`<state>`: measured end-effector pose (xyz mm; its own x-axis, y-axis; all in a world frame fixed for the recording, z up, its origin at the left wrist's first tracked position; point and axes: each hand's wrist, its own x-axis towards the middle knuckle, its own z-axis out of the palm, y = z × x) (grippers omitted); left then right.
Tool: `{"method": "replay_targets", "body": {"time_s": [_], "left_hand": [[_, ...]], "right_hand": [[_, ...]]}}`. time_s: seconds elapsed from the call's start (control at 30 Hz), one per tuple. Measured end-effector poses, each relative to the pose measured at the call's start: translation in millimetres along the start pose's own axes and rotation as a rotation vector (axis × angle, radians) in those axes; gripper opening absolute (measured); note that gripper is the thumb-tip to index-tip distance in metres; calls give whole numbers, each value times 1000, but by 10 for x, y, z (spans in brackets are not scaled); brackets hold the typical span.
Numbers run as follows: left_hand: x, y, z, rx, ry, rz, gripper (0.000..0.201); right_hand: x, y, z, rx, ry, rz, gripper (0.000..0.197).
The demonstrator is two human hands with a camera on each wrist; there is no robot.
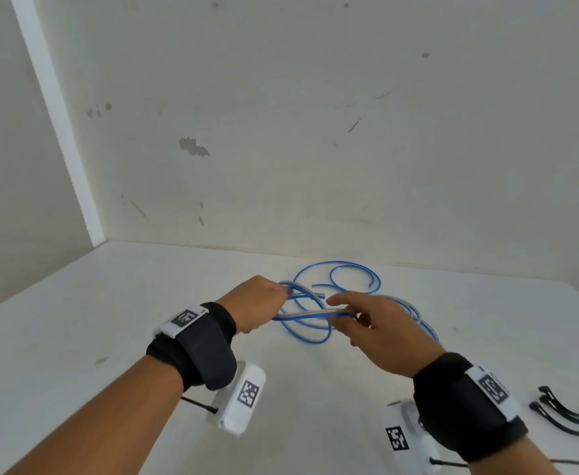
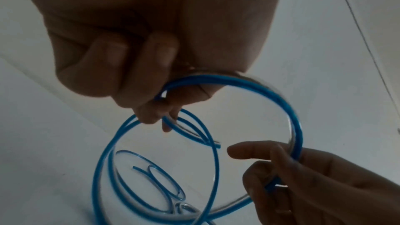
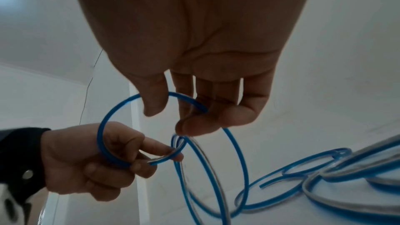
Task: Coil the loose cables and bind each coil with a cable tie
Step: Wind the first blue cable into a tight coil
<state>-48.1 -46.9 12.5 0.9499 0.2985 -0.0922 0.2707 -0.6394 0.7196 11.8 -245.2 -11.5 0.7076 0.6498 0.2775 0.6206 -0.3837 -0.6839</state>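
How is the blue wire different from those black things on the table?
The thin blue plastic cable curls in loops; the black plastic cable ties lie nearly straight. The left hand and right hand hold the cable; nobody touches the ties. Both are thin, and both rest on the white table.

Blue cable point(image 1: 310, 315), half-coiled above table

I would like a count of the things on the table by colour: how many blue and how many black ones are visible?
Blue: 1, the blue cable, held by the left hand and the right hand; it may be more than one length, which I cannot tell.
Black: 3, the cable ties at the right edge of the table.
Total: 4
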Motion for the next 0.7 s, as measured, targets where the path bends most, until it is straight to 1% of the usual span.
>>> {"method": "replay_targets", "body": {"time_s": [0.07,0.1,0.2,0.23,0.27,0.33,0.4,0.43,0.47,0.5,0.57,0.67,0.7], "left_hand": [[42,50,-15,-20,-48,-22,30],[62,76,-24,-53,-79,-28,32],[115,150,-59,-149,-181,-5,30],[134,165,-65,-142,-208,17,29],[148,171,-60,-133,-218,43,28],[197,162,-34,-159,-176,84,29],[241,153,6,-238,-88,87,36],[261,154,26,-256,-47,89,41],[285,154,47,-251,-25,91,46],[307,151,71,-234,-22,97,49],[337,146,106,-182,-50,129,48],[364,156,145,-146,-162,204,26],[368,170,145,-147,-194,228,24]], "right_hand": [[49,12,-55,8,39,-9,20],[72,7,-81,6,44,-4,20],[146,7,-138,62,57,2,6],[162,6,-147,110,57,8,6],[173,3,-153,163,55,13,11],[195,-9,-167,259,11,27,25],[211,-37,-176,339,-91,59,39],[227,-38,-177,356,-125,67,42],[242,-42,-180,346,-127,65,40],[260,-26,-185,309,-98,55,37],[286,18,-218,208,-18,28,28],[289,128,-321,131,37,20,22],[285,168,-361,125,60,28,19]]}}
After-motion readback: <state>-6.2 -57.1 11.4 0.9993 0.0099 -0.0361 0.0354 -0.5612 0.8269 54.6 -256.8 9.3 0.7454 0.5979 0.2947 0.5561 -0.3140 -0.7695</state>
